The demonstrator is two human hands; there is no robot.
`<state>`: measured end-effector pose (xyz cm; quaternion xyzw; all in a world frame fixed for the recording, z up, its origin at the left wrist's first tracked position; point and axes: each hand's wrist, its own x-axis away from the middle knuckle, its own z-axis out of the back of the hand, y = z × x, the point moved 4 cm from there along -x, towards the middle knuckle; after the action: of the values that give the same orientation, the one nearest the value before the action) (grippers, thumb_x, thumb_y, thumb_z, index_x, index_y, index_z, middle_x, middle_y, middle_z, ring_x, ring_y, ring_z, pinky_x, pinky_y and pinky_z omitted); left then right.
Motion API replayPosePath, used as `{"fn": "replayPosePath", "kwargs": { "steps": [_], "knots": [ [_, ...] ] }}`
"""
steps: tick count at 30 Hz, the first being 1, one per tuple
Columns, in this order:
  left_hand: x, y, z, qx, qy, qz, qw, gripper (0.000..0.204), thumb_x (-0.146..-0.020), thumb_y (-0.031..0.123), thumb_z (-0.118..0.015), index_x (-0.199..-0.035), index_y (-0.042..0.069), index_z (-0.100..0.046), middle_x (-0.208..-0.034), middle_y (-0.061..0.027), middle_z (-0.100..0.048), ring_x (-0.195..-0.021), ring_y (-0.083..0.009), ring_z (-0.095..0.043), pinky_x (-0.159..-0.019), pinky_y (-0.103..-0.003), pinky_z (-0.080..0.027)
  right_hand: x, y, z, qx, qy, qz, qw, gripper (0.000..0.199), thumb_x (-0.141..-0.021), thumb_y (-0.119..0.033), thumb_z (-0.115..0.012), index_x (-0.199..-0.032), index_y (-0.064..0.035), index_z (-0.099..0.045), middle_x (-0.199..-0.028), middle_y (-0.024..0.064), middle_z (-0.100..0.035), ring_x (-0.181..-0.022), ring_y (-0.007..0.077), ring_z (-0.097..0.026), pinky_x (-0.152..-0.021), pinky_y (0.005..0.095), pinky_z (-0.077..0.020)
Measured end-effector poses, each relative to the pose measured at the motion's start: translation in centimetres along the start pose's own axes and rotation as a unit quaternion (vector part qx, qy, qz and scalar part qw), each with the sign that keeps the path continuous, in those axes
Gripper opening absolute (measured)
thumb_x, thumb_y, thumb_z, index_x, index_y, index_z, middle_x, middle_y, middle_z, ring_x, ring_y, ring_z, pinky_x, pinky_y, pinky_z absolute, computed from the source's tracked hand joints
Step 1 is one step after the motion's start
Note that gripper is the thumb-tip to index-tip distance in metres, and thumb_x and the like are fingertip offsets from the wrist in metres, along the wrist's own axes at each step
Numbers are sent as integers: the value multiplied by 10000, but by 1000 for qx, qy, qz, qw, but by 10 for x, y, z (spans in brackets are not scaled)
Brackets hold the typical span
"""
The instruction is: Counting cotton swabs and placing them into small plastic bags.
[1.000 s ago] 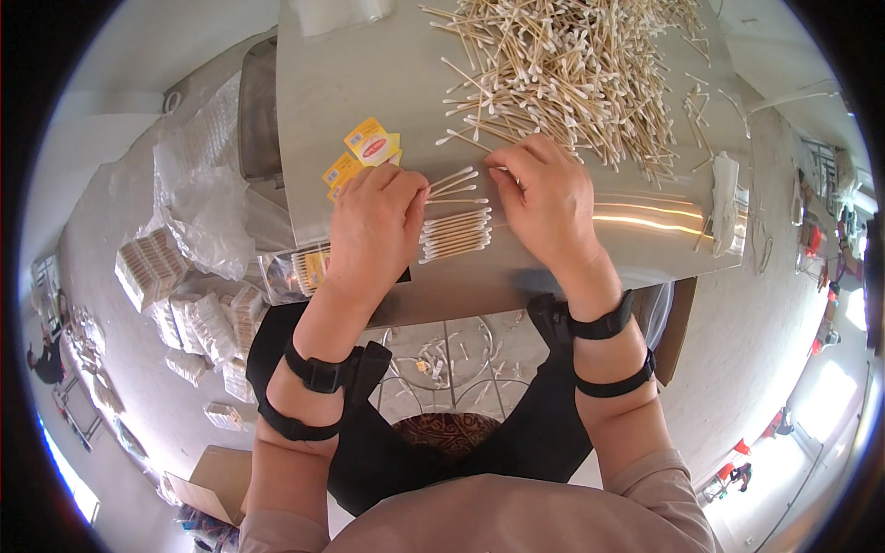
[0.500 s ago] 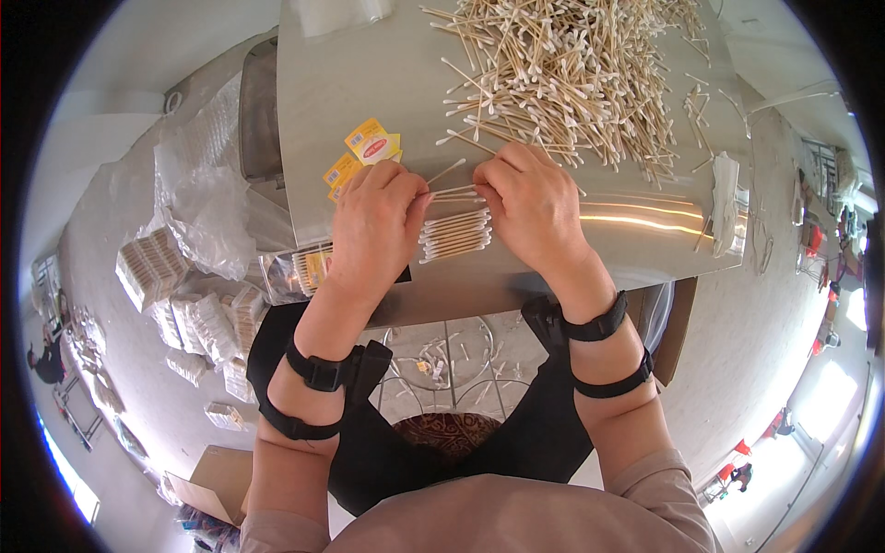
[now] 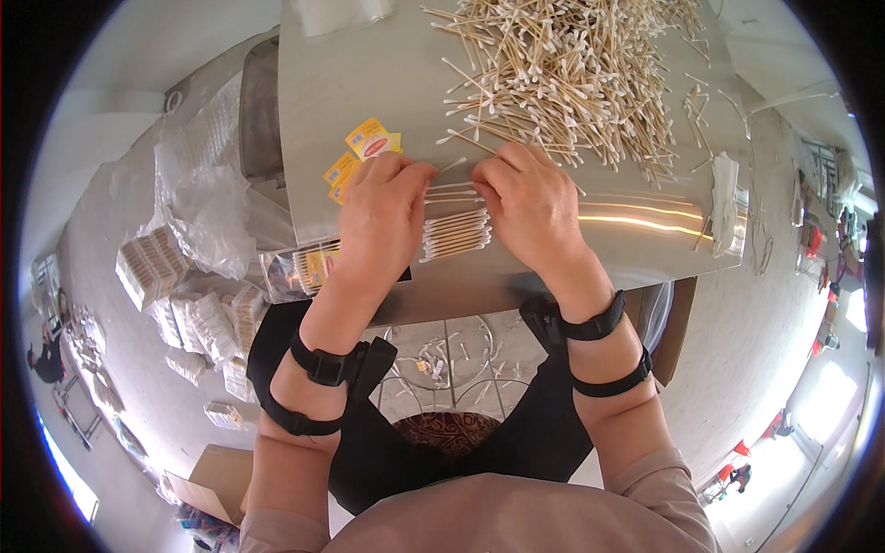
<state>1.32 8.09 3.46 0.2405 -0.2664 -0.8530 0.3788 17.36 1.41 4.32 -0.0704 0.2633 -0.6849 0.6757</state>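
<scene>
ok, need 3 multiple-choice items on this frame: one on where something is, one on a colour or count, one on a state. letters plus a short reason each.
1. Where does the loose heap of cotton swabs lie, relative to the hands?
A. On the far part of the metal table, beyond the hands
B. On the floor under the table
C. In the cardboard box

2. What colour are the small labels by the left hand?
A. Blue
B. Yellow with red
C. Green

3. How are the swabs between the two hands arranged?
A. Scattered crosswise
B. Standing upright in a cup
C. Lined up side by side in a neat bundle

Answers:
1 A: the heap covers the table top above both hands.
2 B: the labels next to the left fingers show yellow with a red patch.
3 C: the left hand and right hand flank a parallel, aligned row of sticks.
</scene>
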Motion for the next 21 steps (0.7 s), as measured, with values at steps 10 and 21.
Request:
{"fn": "replayPosePath", "kwargs": {
  "steps": [10,21],
  "knots": [
    [5,4,0,1,-54,-5,999,141,-831,-12,-655,-943,49,-714,-912,-109,-635,-877,-328,-625,-769,-420,-502,5,3,2,-22,-25,1,999,69,-765,-61,-715,-774,-100,-658,-801,41,-562,-782,262,-609,-651,391,-509],
    [25,10,-6,159,9,33,987,210,-886,-48,-592,-1049,49,-683,-1063,-134,-641,-983,-348,-619,-902,-413,-487,39,-5,4,-335,22,-153,929,179,-1013,-89,-554,-1129,-6,-663,-1088,174,-666,-964,303,-676,-799,332,-523]
  ]
}}
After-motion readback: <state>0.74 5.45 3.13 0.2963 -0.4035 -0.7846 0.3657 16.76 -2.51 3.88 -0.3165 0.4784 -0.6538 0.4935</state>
